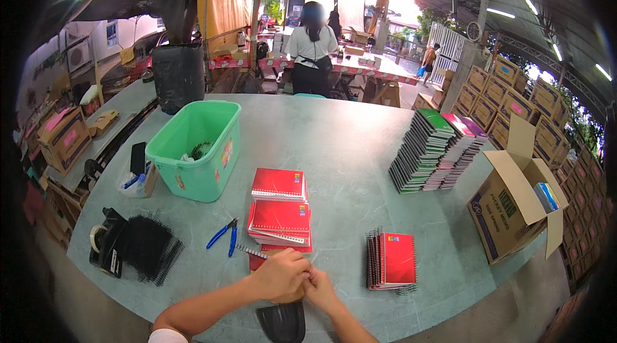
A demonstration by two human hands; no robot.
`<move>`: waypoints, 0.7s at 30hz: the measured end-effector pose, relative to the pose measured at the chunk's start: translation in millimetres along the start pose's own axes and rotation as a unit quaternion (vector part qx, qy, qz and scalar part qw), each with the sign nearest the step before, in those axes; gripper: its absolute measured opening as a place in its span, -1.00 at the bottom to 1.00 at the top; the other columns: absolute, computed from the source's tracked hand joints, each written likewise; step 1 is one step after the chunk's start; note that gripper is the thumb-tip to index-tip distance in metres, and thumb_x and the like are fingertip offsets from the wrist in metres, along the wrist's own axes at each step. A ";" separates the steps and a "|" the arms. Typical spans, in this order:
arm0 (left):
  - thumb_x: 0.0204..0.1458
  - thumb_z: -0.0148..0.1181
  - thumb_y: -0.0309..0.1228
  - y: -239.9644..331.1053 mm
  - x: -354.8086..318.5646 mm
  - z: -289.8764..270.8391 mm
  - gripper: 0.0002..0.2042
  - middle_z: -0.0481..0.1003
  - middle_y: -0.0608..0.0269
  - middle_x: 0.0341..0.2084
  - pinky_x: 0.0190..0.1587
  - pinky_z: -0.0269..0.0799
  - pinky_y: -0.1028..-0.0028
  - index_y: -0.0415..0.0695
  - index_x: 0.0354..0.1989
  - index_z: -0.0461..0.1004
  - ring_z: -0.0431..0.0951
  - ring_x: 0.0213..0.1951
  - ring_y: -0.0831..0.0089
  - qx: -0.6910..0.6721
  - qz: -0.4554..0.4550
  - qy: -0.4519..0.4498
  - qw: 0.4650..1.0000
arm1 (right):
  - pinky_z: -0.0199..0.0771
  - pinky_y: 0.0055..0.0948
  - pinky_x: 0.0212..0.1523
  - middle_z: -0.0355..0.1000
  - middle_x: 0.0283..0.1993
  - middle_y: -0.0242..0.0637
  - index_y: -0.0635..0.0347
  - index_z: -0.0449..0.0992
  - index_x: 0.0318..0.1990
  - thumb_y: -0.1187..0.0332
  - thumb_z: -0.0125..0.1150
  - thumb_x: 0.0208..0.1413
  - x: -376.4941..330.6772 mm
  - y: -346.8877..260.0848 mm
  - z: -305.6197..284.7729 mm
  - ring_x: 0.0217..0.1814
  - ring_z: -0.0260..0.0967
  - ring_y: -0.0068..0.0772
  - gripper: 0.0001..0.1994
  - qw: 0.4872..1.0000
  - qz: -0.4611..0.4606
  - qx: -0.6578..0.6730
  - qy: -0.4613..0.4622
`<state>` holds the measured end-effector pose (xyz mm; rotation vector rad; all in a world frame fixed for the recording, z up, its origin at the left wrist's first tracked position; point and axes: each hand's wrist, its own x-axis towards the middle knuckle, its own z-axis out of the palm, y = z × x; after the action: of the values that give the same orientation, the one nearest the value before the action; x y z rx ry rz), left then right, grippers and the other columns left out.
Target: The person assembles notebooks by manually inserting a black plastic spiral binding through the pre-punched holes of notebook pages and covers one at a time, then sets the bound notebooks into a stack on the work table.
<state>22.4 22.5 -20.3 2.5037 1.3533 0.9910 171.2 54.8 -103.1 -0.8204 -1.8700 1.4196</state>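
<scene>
My left hand (283, 273) and my right hand (322, 290) meet at the near edge of the table, fingertips pinched together. A small red notebook (256, 262) is partly hidden under my left hand, with a dark wire spiral (250, 252) sticking out along its top edge to the left. What lies between my fingertips is hidden. Just beyond my hands stand stacks of red notebooks (279, 214) with punched edges and no spirals showing. Blue-handled pliers (223, 237) lie left of them. To the right is a pile of spiral-bound red notebooks (399, 259).
Loose black spirals (151, 248) lie by a black holder with tape (107, 243) at left. Behind them stands a green plastic bin (196, 176). Stacked notebooks (427, 150) and an open carton (508, 208) are at right. A black curved object (283, 322) sits below my hands.
</scene>
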 end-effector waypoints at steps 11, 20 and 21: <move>-0.22 0.32 -0.40 7.6 3.0 -39.5 -0.77 0.47 0.19 -0.41 -0.26 0.36 0.27 -0.11 -0.33 0.50 0.45 -0.31 0.21 0.017 -0.106 0.005 0.994 | 0.37 -0.40 -0.05 0.48 -0.05 -0.24 0.24 0.40 0.03 0.60 -0.13 0.12 -14.3 -23.5 -28.2 -0.01 0.41 -0.39 -0.68 0.993 -0.032 0.105 0.053; -0.21 0.32 -0.51 7.0 4.0 -32.9 -0.75 0.50 0.14 -0.31 -0.10 0.36 0.29 -0.20 -0.28 0.51 0.44 -0.18 0.18 0.000 -0.054 0.093 0.994 | 0.12 -0.13 0.25 0.34 0.13 -0.14 0.10 0.44 0.05 0.61 0.04 -0.06 -70.1 -77.4 -150.5 0.25 0.19 -0.01 -0.55 0.830 -0.148 -0.432 0.319; -0.20 0.32 -0.50 7.1 0.6 -30.8 -0.76 0.49 0.14 -0.31 -0.10 0.36 0.29 -0.19 -0.29 0.51 0.43 -0.17 0.18 -0.004 -0.061 0.083 0.995 | 0.07 -0.08 0.26 0.30 0.18 -0.15 0.06 0.43 0.06 0.57 0.07 -0.04 -78.8 -66.2 -152.2 0.29 0.14 0.00 -0.57 0.847 -0.107 -0.443 0.276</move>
<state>9.0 13.0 6.7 2.3457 1.5229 1.1972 333.0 64.3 -16.5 -1.2202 -2.0010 0.0558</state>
